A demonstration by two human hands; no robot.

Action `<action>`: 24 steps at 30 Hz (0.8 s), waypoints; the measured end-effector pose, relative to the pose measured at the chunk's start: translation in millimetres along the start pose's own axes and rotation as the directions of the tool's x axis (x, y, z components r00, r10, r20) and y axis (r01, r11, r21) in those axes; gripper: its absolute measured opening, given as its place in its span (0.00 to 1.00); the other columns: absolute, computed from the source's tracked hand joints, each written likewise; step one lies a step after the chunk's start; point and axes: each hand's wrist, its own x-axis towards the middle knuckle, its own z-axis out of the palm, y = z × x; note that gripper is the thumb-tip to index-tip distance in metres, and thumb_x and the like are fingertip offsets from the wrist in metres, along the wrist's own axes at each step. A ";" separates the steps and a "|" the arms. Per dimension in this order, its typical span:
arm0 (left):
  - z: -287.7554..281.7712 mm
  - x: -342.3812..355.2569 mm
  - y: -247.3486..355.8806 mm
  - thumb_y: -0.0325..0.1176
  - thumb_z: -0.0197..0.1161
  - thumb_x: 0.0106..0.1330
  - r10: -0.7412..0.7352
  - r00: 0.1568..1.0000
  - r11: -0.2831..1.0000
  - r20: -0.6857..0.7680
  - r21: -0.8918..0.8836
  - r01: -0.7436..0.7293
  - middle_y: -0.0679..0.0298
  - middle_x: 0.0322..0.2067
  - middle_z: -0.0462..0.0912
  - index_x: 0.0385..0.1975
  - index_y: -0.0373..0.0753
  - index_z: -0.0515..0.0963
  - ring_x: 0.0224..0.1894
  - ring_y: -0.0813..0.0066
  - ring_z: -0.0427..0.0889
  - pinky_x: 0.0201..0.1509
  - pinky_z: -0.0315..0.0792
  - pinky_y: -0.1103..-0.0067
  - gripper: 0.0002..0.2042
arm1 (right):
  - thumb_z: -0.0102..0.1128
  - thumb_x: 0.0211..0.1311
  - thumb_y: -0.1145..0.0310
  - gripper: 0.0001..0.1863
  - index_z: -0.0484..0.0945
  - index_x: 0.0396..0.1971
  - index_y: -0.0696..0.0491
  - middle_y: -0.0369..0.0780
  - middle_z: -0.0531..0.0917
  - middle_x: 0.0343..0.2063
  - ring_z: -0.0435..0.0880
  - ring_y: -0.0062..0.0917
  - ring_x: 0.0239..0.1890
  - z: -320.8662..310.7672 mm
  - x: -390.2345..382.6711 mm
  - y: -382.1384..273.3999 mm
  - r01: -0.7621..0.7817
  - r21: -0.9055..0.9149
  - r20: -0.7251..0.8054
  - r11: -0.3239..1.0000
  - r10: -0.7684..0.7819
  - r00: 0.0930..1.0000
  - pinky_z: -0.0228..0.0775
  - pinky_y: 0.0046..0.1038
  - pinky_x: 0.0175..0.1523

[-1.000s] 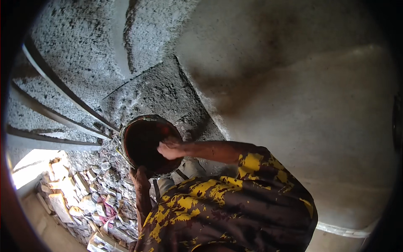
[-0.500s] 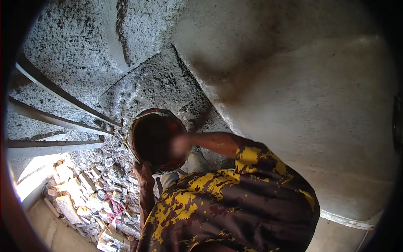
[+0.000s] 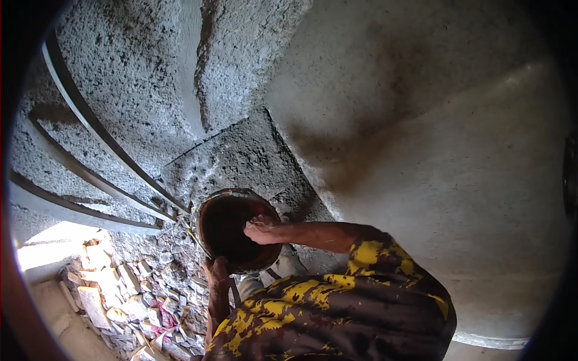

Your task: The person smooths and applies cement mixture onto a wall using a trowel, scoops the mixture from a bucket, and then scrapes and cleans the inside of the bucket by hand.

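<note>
A round bucket with a dark inside and a worn reddish rim stands below me, close to the front of my body. My left hand grips its near left rim. Over the bucket's right side, inside the opening, my right hand is closed with its fingers curled together. Whatever it may hold is too small or hidden to make out. The bucket's contents are too dark to tell.
Left of the bucket stand several long curved bars. Broken bricks and rubble lie at the lower left. A rough grey wall rises beyond, and a smooth stained wall runs along the right.
The bucket and the surroundings sit lower and slightly to the right in the view. My right hand, blurred before, now shows clearly; my left hand still holds the rim.
</note>
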 end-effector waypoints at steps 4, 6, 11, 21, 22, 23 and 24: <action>1.6 -11.6 -22.1 0.36 0.55 0.53 0.034 0.996 0.994 -0.082 -0.101 -0.042 0.64 0.22 0.70 0.24 0.34 0.72 0.25 0.73 0.67 0.27 0.64 0.74 0.10 | 0.57 0.43 0.69 0.10 0.80 0.25 0.59 0.48 0.81 0.25 0.80 0.38 0.31 -15.0 -15.8 5.0 0.095 -0.382 -0.607 0.919 -0.328 0.724 0.68 0.37 0.42; -1.0 -10.9 -27.7 0.37 0.56 0.54 0.138 0.988 0.989 -0.075 0.069 -0.133 0.66 0.21 0.70 0.22 0.35 0.72 0.23 0.75 0.67 0.25 0.64 0.75 0.10 | 0.56 0.44 0.69 0.11 0.83 0.25 0.57 0.45 0.82 0.26 0.81 0.36 0.33 -71.6 -3.1 -0.9 0.002 -0.140 -0.189 0.990 -0.029 0.982 0.71 0.37 0.41; 48.5 -11.2 33.7 0.32 0.58 0.54 0.035 0.999 0.998 0.001 0.056 -0.035 0.67 0.26 0.75 0.37 0.31 0.73 0.25 0.81 0.70 0.27 0.67 0.79 0.14 | 0.55 0.44 0.65 0.09 0.82 0.17 0.52 0.44 0.82 0.25 0.81 0.38 0.29 -42.9 6.2 101.2 0.236 -0.074 0.187 0.969 -0.219 0.958 0.75 0.37 0.36; 106.6 -14.8 -4.8 0.28 0.55 0.52 -0.031 0.997 0.975 -0.067 -0.221 0.015 0.65 0.28 0.77 0.37 0.32 0.72 0.25 0.79 0.74 0.28 0.70 0.83 0.13 | 0.60 0.54 0.63 0.13 0.79 0.34 0.56 0.38 0.77 0.21 0.71 0.23 0.18 88.6 -60.2 108.0 -0.081 0.977 0.015 -0.199 -0.311 0.950 0.64 0.27 0.22; 118.2 -16.0 -1.5 0.28 0.54 0.51 -0.069 0.996 0.964 -0.059 -0.259 0.051 0.63 0.28 0.77 0.38 0.33 0.72 0.25 0.77 0.76 0.29 0.71 0.83 0.13 | 0.60 0.54 0.63 0.13 0.79 0.34 0.56 0.38 0.77 0.21 0.71 0.23 0.18 97.1 -57.8 119.4 -0.070 0.978 0.008 -0.195 -0.302 0.953 0.64 0.27 0.22; 128.3 -19.4 0.1 0.28 0.54 0.51 -0.060 0.997 0.966 -0.052 -0.256 0.045 0.63 0.28 0.77 0.38 0.33 0.72 0.25 0.77 0.76 0.29 0.71 0.83 0.13 | 0.57 0.54 0.65 0.10 0.79 0.32 0.55 0.37 0.75 0.20 0.71 0.23 0.20 116.9 -53.2 129.2 -0.133 0.807 -0.111 -0.575 -0.369 0.923 0.64 0.27 0.24; 136.9 -19.5 3.3 0.27 0.54 0.51 -0.054 0.998 0.958 -0.040 -0.284 0.041 0.62 0.29 0.77 0.38 0.33 0.72 0.26 0.76 0.77 0.30 0.72 0.81 0.13 | 0.55 0.54 0.67 0.08 0.80 0.30 0.54 0.36 0.72 0.19 0.71 0.23 0.21 133.0 -44.9 141.2 -0.216 0.499 -0.253 -0.839 -0.380 0.890 0.64 0.27 0.25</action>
